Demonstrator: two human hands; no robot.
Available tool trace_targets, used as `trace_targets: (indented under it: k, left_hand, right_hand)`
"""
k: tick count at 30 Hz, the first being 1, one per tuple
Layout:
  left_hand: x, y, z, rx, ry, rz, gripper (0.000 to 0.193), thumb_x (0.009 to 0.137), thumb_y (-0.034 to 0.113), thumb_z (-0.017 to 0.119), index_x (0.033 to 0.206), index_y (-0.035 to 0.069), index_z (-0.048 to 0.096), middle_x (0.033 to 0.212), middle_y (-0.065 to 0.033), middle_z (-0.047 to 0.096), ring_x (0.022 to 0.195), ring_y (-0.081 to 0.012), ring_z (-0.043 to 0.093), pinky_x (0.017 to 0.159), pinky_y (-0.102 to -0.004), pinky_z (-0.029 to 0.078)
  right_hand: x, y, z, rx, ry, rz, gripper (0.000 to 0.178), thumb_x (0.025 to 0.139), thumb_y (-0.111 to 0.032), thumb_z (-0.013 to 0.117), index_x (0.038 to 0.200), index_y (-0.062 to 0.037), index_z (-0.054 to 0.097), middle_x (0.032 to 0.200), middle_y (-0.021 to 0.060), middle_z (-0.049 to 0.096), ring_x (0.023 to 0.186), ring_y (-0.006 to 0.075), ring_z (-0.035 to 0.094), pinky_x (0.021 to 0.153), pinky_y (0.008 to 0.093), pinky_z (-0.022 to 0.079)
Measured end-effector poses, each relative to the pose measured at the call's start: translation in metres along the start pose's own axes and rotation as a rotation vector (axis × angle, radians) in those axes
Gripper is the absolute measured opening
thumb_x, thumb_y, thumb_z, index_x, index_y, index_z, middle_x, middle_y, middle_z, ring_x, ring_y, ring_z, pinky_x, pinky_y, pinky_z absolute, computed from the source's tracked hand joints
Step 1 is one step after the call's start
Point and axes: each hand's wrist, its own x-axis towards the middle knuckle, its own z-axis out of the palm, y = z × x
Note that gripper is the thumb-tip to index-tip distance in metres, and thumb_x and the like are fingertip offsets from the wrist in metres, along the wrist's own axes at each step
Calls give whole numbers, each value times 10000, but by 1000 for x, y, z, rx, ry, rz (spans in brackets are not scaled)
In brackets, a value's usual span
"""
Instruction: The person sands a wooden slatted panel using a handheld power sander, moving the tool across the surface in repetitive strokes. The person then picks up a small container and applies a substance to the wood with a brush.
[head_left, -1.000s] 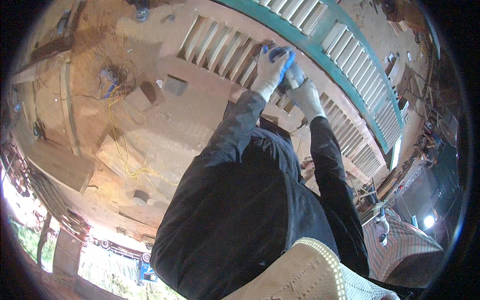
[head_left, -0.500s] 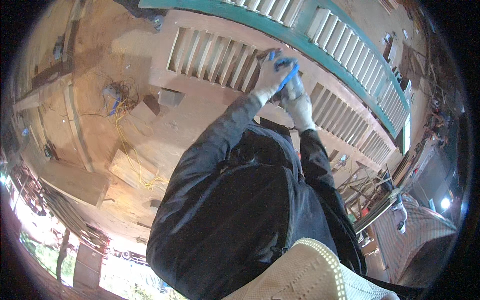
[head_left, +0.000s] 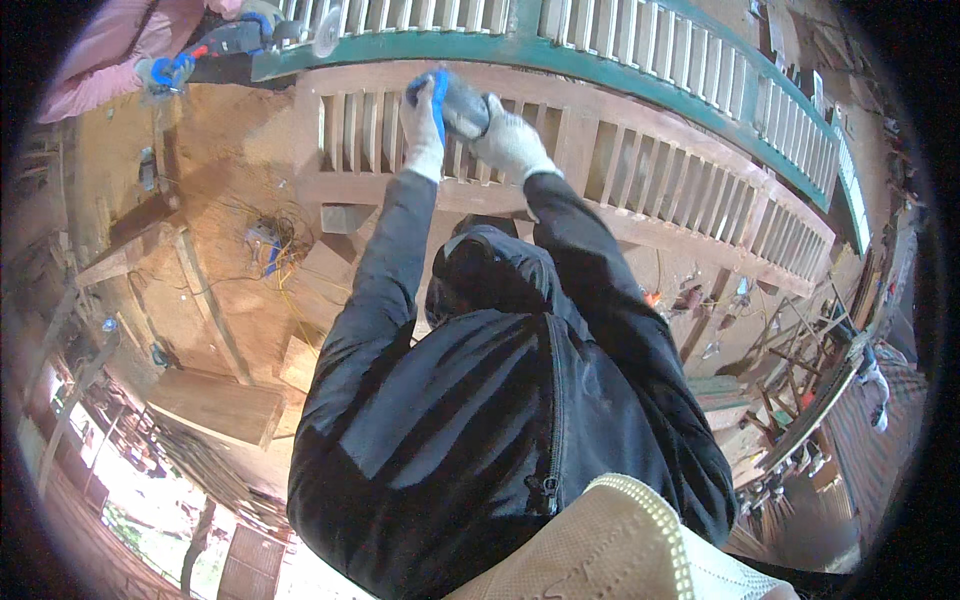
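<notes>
In front of me lies a long, bare pinkish-brown louvered wooden panel with rows of slats. Over its left part, both my gloved hands hold a grey, rounded power tool, blurred so that its exact kind is unclear. My left hand, in a white glove with blue fingers, is closed around the tool's left end. Closed on its right end is my right hand in a whitish glove. The tool hides the slats beneath it, and the side facing the panel does not show.
A louvered panel with a green frame lies just beyond. At the far left, a co-worker's pink sleeves and blue-gloved hands hold a dark angle grinder. Yellow cords and planks lie at left, wooden frames at right.
My hands and the tool have moved left along the bare panel. The view has shifted, and the co-worker with the grinder has come into sight at upper left.
</notes>
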Motion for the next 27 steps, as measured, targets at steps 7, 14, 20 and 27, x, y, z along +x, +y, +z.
trace_targets:
  k: [7, 14, 20, 27]
  left_hand:
    - [-130, -22, 54, 506, -46, -53, 247, 876, 253, 674, 1034, 64, 649, 1015, -43, 656, 934, -149, 588, 866, -323, 477]
    - [-169, -102, 124, 538, -583, 86, 277, 880, 165, 641, 1125, 38, 620, 1075, -94, 678, 977, -175, 638, 911, -323, 486]
    - [-205, -99, 161, 727, -715, 285, 285, 859, 221, 638, 1095, 60, 641, 1073, -135, 665, 1021, -290, 630, 934, -374, 470]
    - [-198, -63, 80, 664, -609, 70, 255, 910, 224, 575, 1100, 72, 650, 1052, -109, 683, 1002, -253, 649, 912, -358, 481]
  right_hand:
    - [-108, 81, -22, -15, 6, 137, 742, 788, -255, 640, 1433, -57, 331, 1127, 270, 631, 1055, 400, 614, 885, 467, 485]
    - [-178, 186, -52, 139, 88, 319, 833, 765, -378, 713, 1452, -91, 340, 1166, 272, 612, 1109, 411, 579, 904, 458, 470]
    - [-207, 234, -70, 141, 91, 343, 815, 776, -399, 705, 1458, -125, 353, 1193, 237, 615, 1115, 389, 587, 903, 438, 473]
    - [-192, 165, -74, -43, -91, 96, 839, 694, -336, 733, 1421, -99, 387, 1258, 201, 590, 1140, 353, 583, 938, 415, 478]
